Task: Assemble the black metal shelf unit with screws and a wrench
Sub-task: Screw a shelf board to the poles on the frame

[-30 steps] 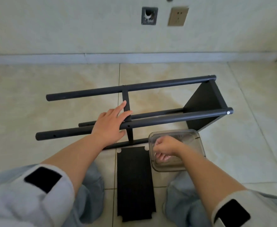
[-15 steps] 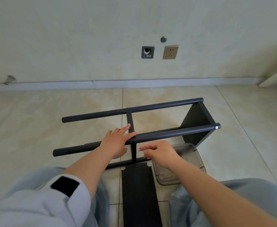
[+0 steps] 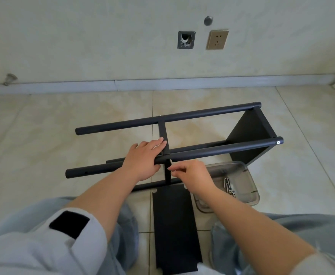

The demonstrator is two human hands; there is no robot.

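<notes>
Black metal shelf unit point(image 3: 218, 149), lying on its side on the tiled floor point(image 3: 63, 120) near the wall's skirting. Our arms hide part of its lower tubes. Our left hand point(image 3: 142, 159) wraps the near tube at the crossbar; our right hand point(image 3: 192, 174) pinches a small silver screw point(image 3: 170, 162) just below it. A clear plastic tray point(image 3: 248, 187) sits beside.

Single head view, looking forward and down, close over floor point(image 3: 43, 135), wall point(image 3: 103, 36) beyond.
</notes>
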